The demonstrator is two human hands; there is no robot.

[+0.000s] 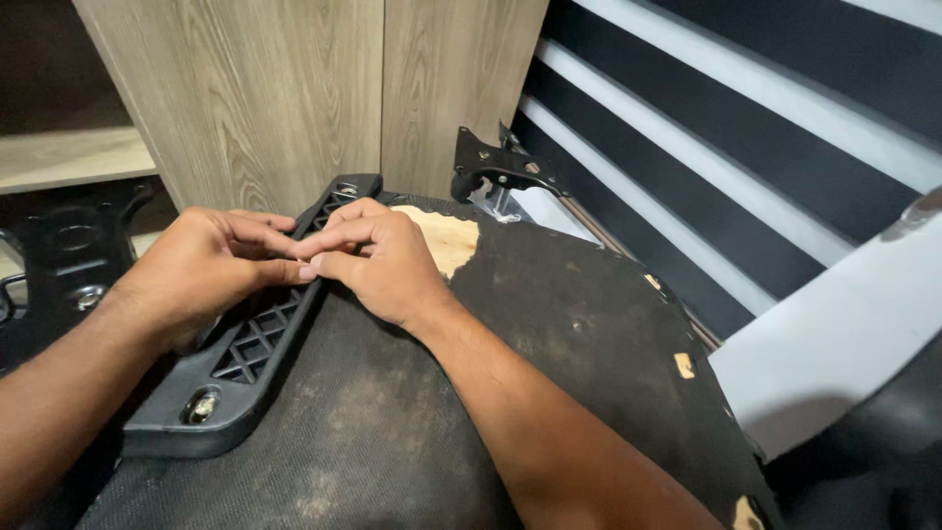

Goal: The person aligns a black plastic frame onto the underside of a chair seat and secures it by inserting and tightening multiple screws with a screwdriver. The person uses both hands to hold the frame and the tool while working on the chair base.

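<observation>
Black ribbed plastic bracket (pixel 257 334) pinched by left hand (pixel 201 270) and right hand (pixel 378 260) together

An upturned chair seat base (pixel 549 334) carries the things: a broad dark board covered in worn black mesh fabric, dusty and scuffed in pale patches. Near its far edge the fabric is torn away, baring a light patch of plywood (pixel 449 238). Small chips of bare wood show along its right edge. A black plastic lattice bracket (pixel 257 344) lies along its left side, with a metal bolt (pixel 202 406) at the bracket's near end.
</observation>
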